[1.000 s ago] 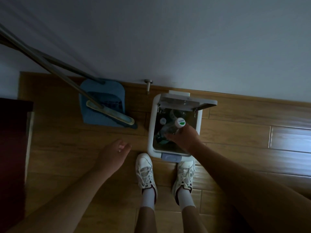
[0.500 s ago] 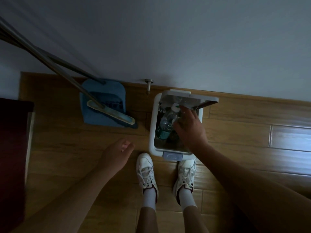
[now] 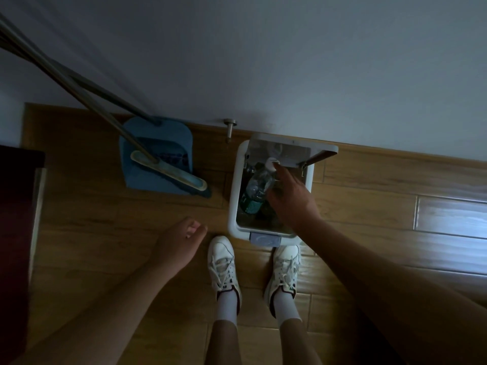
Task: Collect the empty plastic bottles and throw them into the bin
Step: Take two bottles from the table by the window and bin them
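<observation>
Wall (image 3: 290, 61) of pale grey fills the upper half of the head view, and a wooden floor (image 3: 395, 206) of long planks meets it along a skirting line. At the far left edge stands a dark red piece of furniture (image 3: 15, 233), too dim to identify. A white bin (image 3: 233, 196) stands against the wall near the middle, with its lid (image 3: 290, 151) raised and leaning back towards the wall. To its left a blue dustpan (image 3: 137, 159) lies on the floor with a broom head (image 3: 168, 171) across it, both long handles slanting up to the left. The person stands just before the bin in white laced shoes, the left shoe (image 3: 222, 262) beside the bin's front corner and the right shoe (image 3: 286, 270) with its toe at the bin's grey pedal (image 3: 264, 238). The right hand (image 3: 292, 201) hangs over the bin's opening with its fingers loosely spread and the forefinger stretched out, gripping nothing. The left hand (image 3: 179, 243) hovers above the floor left of the bin, fingers loosely curled and empty. A clear plastic bottle (image 3: 257, 188) with a green label lies inside the bin, slanting up towards the lid. Its white cap (image 3: 271, 163) is just beside the outstretched forefinger, and contact cannot be told. A small metal door stop (image 3: 229, 127) juts from the wall's foot.
</observation>
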`<state>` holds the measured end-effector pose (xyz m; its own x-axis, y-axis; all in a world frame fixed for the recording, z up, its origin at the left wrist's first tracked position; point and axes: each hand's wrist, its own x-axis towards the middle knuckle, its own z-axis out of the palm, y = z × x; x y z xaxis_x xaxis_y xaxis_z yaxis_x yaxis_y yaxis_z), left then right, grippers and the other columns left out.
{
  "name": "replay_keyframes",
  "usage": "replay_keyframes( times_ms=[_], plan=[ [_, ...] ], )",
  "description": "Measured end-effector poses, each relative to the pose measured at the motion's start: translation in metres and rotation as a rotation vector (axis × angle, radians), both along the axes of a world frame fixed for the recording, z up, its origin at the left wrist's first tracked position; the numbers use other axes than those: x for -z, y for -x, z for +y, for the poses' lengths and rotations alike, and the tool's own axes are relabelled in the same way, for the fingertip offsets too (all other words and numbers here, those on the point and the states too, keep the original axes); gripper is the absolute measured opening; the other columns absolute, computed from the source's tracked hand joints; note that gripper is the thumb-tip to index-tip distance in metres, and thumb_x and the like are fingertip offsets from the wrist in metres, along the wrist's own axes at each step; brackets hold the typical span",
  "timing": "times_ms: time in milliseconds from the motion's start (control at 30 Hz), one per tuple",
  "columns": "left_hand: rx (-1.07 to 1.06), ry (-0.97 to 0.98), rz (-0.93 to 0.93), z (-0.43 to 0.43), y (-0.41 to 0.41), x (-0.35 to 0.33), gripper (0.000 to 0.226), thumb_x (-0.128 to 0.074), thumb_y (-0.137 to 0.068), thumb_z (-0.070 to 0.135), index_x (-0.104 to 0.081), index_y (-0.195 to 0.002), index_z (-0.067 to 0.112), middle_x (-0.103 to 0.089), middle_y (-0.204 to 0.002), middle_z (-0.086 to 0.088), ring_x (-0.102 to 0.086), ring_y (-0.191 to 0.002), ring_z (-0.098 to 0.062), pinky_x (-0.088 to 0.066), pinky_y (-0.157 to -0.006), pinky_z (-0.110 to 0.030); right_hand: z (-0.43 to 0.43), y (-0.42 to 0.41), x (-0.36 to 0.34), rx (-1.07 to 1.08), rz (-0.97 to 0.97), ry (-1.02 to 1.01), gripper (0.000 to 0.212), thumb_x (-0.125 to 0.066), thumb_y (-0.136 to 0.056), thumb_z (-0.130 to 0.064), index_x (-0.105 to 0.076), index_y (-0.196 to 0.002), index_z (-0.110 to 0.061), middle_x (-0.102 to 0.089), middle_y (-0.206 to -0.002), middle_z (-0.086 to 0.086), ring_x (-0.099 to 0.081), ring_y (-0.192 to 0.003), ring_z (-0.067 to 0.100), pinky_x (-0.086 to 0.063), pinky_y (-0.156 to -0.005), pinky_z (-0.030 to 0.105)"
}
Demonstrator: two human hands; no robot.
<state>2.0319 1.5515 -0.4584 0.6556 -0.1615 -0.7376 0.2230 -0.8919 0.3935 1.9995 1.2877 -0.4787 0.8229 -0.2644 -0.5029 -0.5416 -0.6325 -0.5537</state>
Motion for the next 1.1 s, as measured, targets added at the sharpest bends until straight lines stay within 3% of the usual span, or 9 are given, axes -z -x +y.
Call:
replay_keyframes(
  times_ms=[100, 167, 300, 433, 567, 700, 833, 1000, 1100],
  plan=[
    [-0.002, -0.016, 0.004, 0.000, 0.002, -0.007, 0.034, -0.047, -0.100, 0.043, -0.061, -0.120, 0.019, -0.066, -0.112, 0.001, -0.059, -0.091, -0.009, -0.042, -0.062, -0.019, -0.003, 0.005, -0.012, 0.003, 0.029, -0.054, 0.053, -0.057, -0.094, -0.032, -0.038, -0.144, -0.030, -0.058, -0.137, 0.002, -0.063, -0.115, 0.022, -0.057, -0.082, 0.032],
    [-0.015, -0.030, 0.013, 0.002, 0.001, -0.016, 0.035, -0.047, -0.099, 0.045, -0.061, -0.119, 0.020, -0.066, -0.113, 0.001, -0.059, -0.091, -0.009, -0.044, -0.065, -0.022, -0.007, 0.004, -0.033, 0.002, 0.008, -0.066, 0.041, -0.056, -0.095, -0.028, -0.049, -0.135, -0.026, -0.062, -0.129, 0.001, -0.064, -0.109, 0.018, -0.050, -0.073, 0.019],
    [-0.007, -0.054, 0.014, 0.004, -0.002, -0.038, 0.033, -0.046, -0.099, 0.047, -0.060, -0.117, 0.023, -0.065, -0.109, 0.005, -0.058, -0.087, -0.005, -0.044, -0.064, -0.021, -0.015, -0.010, -0.104, -0.037, -0.158, -0.007, 0.034, -0.055, -0.097, -0.029, -0.057, -0.130, -0.022, -0.062, -0.124, -0.004, -0.059, -0.103, 0.008, -0.043, -0.074, 0.011],
    [-0.018, -0.063, 0.017, 0.006, -0.007, -0.060, 0.033, -0.046, -0.098, 0.049, -0.060, -0.116, 0.025, -0.065, -0.111, 0.005, -0.060, -0.092, -0.009, -0.050, -0.074, -0.029, -0.023, -0.031, -0.163, -0.099, -0.399, 0.076, 0.032, -0.056, -0.096, -0.025, -0.061, -0.127, -0.018, -0.064, -0.121, -0.003, -0.056, -0.104, 0.007, -0.047, -0.086, 0.024],
    [-0.032, -0.073, 0.004, 0.003, -0.011, -0.080, 0.033, -0.046, -0.099, 0.047, -0.059, -0.119, 0.024, -0.060, -0.106, 0.008, -0.056, -0.086, -0.006, -0.045, -0.068, -0.025, -0.034, -0.042, -0.160, -0.191, -0.210, 0.185, 0.045, -0.053, -0.095, -0.033, -0.053, -0.138, -0.019, -0.060, -0.132, 0.002, -0.052, -0.120, 0.019, -0.044, -0.098, 0.034],
    [-0.054, -0.077, -0.042, 0.004, -0.009, -0.089, 0.031, -0.044, -0.100, 0.049, -0.057, -0.117, 0.027, -0.055, -0.100, 0.013, -0.052, -0.083, -0.003, -0.038, -0.061, -0.021, -0.033, -0.024, -0.136, -0.254, -0.056, 0.176, 0.039, -0.051, -0.096, -0.037, -0.057, -0.132, -0.021, -0.061, -0.126, 0.002, -0.056, -0.112, 0.020, -0.049, -0.097, 0.040],
    [-0.120, -0.033, -0.023, 0.012, 0.009, -0.088, 0.024, -0.045, -0.100, 0.048, -0.056, -0.110, 0.029, -0.053, -0.093, 0.017, -0.054, -0.087, -0.003, -0.038, -0.063, -0.021, -0.015, 0.012, -0.119, -0.294, -0.013, 0.121, 0.035, -0.052, -0.097, -0.033, -0.060, -0.129, -0.022, -0.059, -0.131, 0.002, -0.055, -0.115, 0.019, -0.048, -0.093, 0.033],
    [-0.182, -0.027, -0.002, 0.029, 0.039, -0.074, 0.034, -0.047, -0.100, 0.046, -0.061, -0.118, 0.022, -0.059, -0.102, 0.008, -0.058, -0.094, -0.010, -0.042, -0.068, -0.023, 0.002, 0.043, -0.095, -0.275, -0.026, 0.130, 0.040, -0.056, -0.094, -0.027, -0.057, -0.133, -0.021, -0.055, -0.136, -0.001, -0.049, -0.121, 0.020, -0.047, -0.096, 0.036],
    [-0.218, -0.050, 0.015, 0.036, 0.055, -0.066, 0.029, -0.046, -0.100, 0.046, -0.059, -0.116, 0.025, -0.056, -0.097, 0.013, -0.058, -0.095, -0.011, -0.040, -0.065, -0.022, 0.005, 0.045, -0.088, -0.268, -0.067, 0.178, 0.041, -0.058, -0.090, -0.026, -0.058, -0.131, -0.020, -0.059, -0.131, 0.001, -0.051, -0.119, 0.024, -0.046, -0.100, 0.042]
  ],
)
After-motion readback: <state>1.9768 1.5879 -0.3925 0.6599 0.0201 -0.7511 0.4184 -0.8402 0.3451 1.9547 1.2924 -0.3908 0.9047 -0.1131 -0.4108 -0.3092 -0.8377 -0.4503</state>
